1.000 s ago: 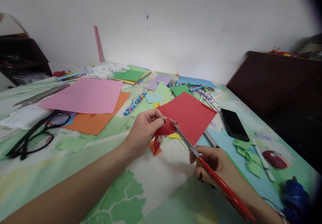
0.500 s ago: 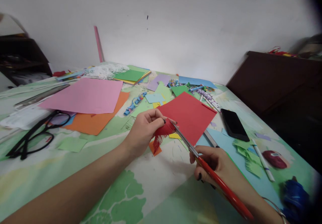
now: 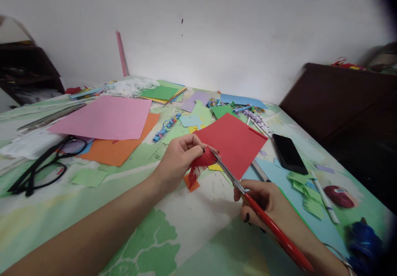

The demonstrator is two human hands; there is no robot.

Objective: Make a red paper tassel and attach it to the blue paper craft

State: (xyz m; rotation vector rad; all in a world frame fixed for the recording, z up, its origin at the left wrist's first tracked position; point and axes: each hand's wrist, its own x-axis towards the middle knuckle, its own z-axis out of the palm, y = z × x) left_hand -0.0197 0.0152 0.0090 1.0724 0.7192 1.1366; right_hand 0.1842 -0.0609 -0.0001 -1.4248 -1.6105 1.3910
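Note:
A fringed strip of red paper is pinched between the thumb and fingers of my left hand, its cut fringe hanging downward. My right hand grips a pair of scissors with red handles. Their metal blades point up and left and meet the right end of the strip. Just beyond the blades lies a square sheet of red paper. A small orange paper scrap and a yellow scrap lie beneath the strip on the patterned tablecloth.
Black glasses, a pink sheet and an orange sheet lie to the left. On the right are a phone, fringed green scraps, a white stick and a dark red object. White yarn sits at the back.

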